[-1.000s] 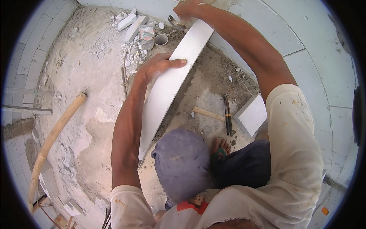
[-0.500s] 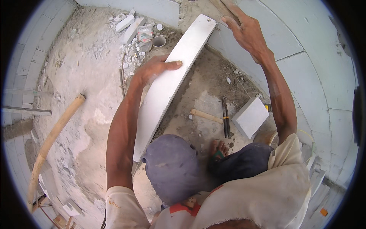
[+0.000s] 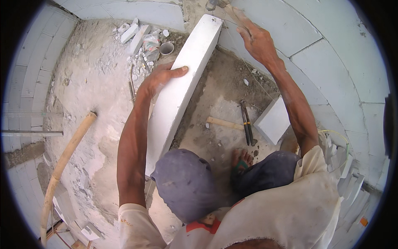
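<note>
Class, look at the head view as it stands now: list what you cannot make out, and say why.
All in the head view:
- Left hand: fingertips, hidden behind the white block.
- White block: near end, hidden by the left knee.
- Hammer: full head shape, cut off by the top edge.
- Pole: lower end, cut off by the dark rim.
- Bag: contents, too small and creased.

- The block (image 3: 182, 79) looks mineral, matt and quite smooth.
- The hammer (image 3: 237, 15) seems to be of wood, with dull metal at the head.
- The pliers (image 3: 248, 126) appear to be of dark metal.
- The stick (image 3: 226, 123) is of plain, matt wood.
- The bag (image 3: 151, 47) is of thin, wrinkled plastic, slightly shiny.
- The floor (image 3: 97, 79) is rough and dusty.
- The shirt (image 3: 286, 207) is of matt cloth.
</note>
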The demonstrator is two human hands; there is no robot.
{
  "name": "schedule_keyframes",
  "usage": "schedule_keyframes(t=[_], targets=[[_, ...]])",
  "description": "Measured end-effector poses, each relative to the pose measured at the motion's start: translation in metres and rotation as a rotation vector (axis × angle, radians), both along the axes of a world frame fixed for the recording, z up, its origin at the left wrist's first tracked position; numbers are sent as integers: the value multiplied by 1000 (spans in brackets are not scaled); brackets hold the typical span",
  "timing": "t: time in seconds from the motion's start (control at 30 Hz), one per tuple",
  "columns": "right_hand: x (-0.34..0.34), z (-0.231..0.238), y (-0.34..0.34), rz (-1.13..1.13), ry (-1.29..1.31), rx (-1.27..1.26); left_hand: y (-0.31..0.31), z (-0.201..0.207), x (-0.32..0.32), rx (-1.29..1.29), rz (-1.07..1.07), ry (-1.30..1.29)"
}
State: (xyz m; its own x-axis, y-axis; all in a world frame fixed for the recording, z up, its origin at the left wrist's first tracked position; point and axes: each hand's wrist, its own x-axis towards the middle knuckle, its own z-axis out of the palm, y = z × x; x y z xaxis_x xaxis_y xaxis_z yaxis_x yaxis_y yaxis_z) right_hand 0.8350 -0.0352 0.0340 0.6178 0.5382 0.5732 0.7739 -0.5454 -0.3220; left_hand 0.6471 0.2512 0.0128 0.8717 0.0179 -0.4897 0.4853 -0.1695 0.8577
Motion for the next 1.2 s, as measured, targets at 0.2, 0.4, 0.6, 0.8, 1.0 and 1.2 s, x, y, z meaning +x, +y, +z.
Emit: schedule_keyframes(t=[0.2,0.4,0.6,0.8,1.0,1.2], targets=[[14,2,2,-76,157,-276,-2,-5,0,27,20,-6],[16,-5,0,-122,197,-466,-5,-3,0,26,17,-11],[15,-19,-10,-6,75,-168,-5,-6,2,4,45,13],[7,-15,-9,-11,127,-197,-6,-6,1,10,65,2],[5,-10,-11,12,224,-221,-5,-10,0,-2,80,2],[-1,-8,-12,6,124,-202,-6,-9,1,24,76,27]])
